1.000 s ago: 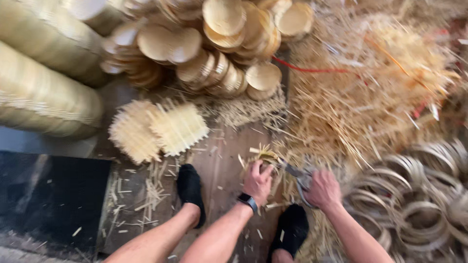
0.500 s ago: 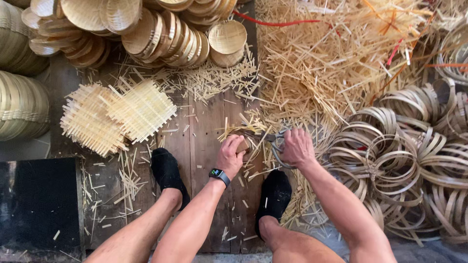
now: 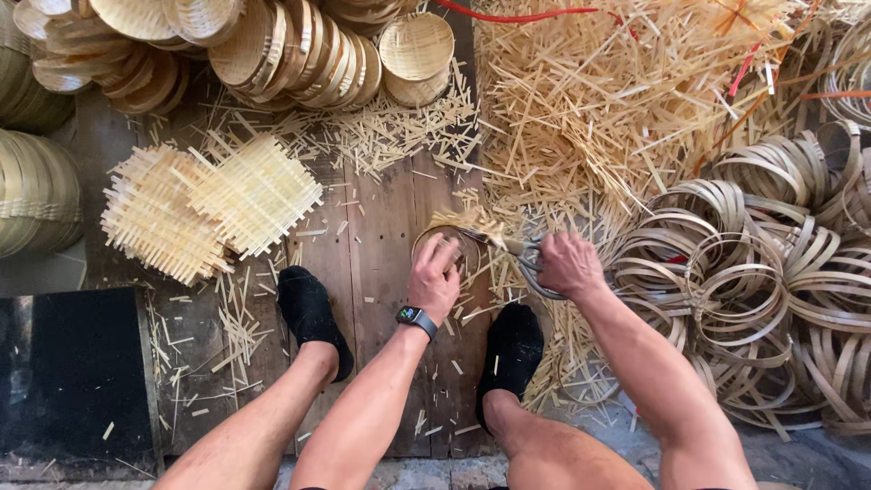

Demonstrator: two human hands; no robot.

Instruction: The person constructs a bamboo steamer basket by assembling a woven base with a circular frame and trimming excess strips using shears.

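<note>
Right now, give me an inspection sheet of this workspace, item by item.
Surface: worn wooden boards, littered with strip offcuts.
Job's things: small round basket with untrimmed strip ends; shears at its rim.
Clutter: two flat woven mats; loose pile of bamboo strips; bamboo hoops; stacked finished baskets.
Grippers: left hand presses on the basket; right hand grips the shears.
Cables: red cord across the strip pile.
Surroundings: black mat; black-socked feet either side of the basket.
</note>
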